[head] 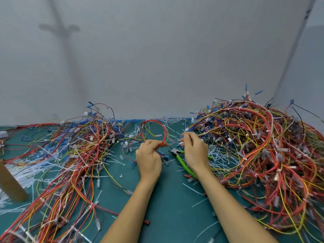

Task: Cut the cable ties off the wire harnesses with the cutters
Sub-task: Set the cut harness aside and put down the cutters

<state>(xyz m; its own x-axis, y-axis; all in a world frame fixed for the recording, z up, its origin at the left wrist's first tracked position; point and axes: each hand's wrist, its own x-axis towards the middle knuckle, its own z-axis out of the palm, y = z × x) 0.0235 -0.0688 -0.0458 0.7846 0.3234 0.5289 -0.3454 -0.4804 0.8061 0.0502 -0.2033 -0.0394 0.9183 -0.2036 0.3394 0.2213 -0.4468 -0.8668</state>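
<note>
- Left pile (78,146) of harnesses sprawls on the mat (157,199)
- Left hand (149,155) has its fingers curled round a red harness (155,128); its loop rises beyond the knuckles
- Cutters (181,160) lie on the mat, partly under the right wrist
- Right hand (194,149) has its fingers curled; cannot tell if they pinch anything
- Right pile (263,146) lies just beside it

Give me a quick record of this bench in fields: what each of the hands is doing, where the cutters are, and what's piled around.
left hand: grips a looped red wire harness
right hand: fingers curled beside the loop; unclear whether they hold anything
cutters: green handles, lying on the mat, partly under the right hand, not held
left pile: tangled harnesses
right pile: tangled harnesses
mat: green, strewn with cut white ties
</note>
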